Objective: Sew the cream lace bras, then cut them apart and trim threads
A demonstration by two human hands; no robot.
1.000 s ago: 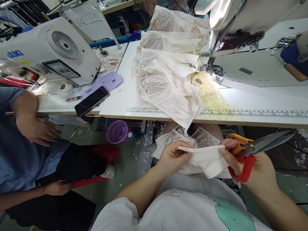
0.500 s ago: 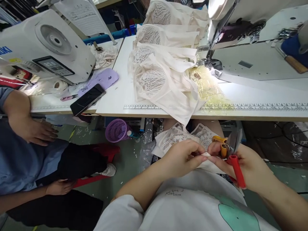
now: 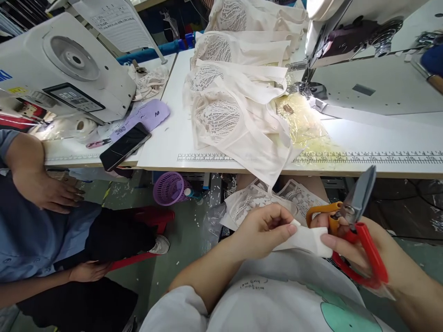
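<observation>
Seen from the middle, a white sewing machine (image 3: pixel 86 80) stands at ten o'clock, and a printed sheet (image 3: pixel 114 25) is toward half past ten. A black phone (image 3: pixel 125 146) lies at nine o'clock, a purple basket (image 3: pixel 161 193) near eight.

The white tabletop (image 3: pixel 161 147) is lit most strongly beside the right-hand sewing machine (image 3: pixel 377 87), and glare is thrown back by the yellow plastic (image 3: pixel 306 127), while the floor (image 3: pixel 159 281) below is left in dimmer light. Lines toward the edges are slanted and stretched by the wide lens; the scissors (image 3: pixel 349 213) are slightly softened, and the raised sheet (image 3: pixel 112 25) is blurred beyond reading.
</observation>
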